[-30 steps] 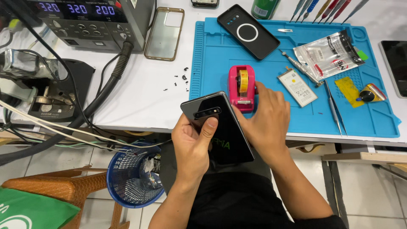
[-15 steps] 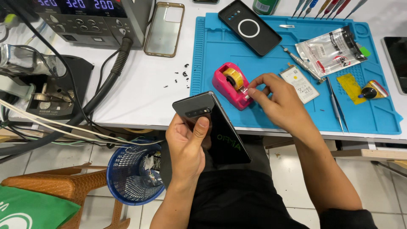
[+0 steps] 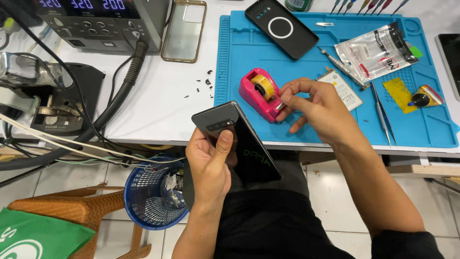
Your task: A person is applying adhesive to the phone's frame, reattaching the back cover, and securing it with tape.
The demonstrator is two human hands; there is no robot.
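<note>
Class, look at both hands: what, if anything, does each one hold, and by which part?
The left hand grips a black phone by its upper end, thumb beside the camera. The right hand pinches the tape end at the pink tape dispenser.

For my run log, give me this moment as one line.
left hand: holds black phone, back up | right hand: fingers at pink tape dispenser | surface: blue mat
</note>
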